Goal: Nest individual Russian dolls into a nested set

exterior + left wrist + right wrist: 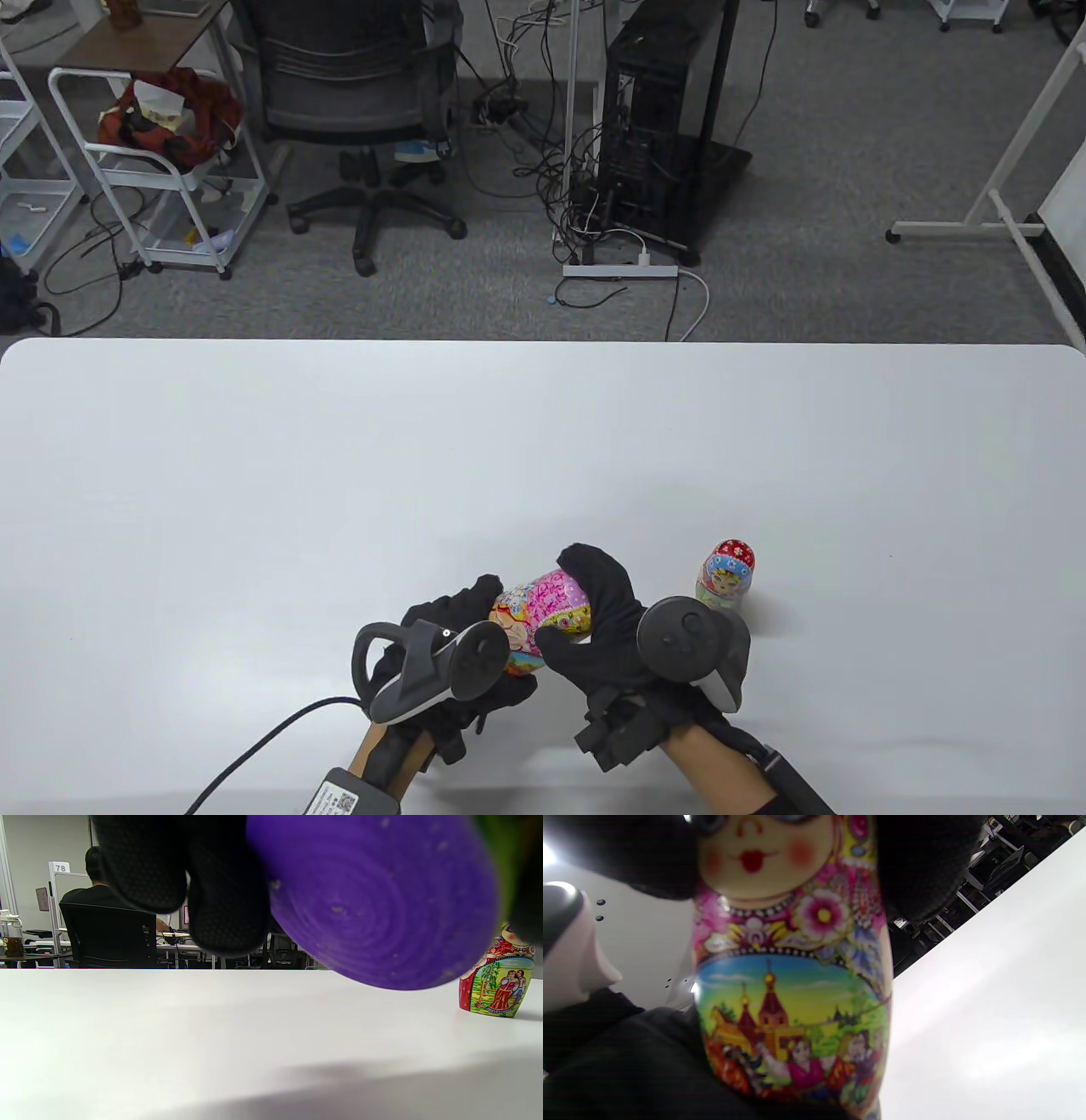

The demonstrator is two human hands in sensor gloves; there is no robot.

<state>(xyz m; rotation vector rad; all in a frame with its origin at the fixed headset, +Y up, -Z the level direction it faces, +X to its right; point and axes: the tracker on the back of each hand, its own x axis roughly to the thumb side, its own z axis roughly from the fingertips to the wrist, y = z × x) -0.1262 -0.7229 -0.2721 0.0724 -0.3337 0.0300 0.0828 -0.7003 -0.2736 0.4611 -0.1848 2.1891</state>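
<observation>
Both hands hold a large pink Russian doll on its side just above the table. My left hand grips its lower part; the doll's purple base fills the left wrist view beside my left fingers. My right hand grips the head end, with fingers next to the painted face. The doll looks closed, its two halves together. A small doll with a red headscarf stands upright on the table just right of my right hand, untouched; it also shows in the left wrist view.
The white table stretches wide to the far edge and both sides. A black cable runs from my left wrist across the near left of the table. Chairs, a cart and a computer stand on the floor beyond.
</observation>
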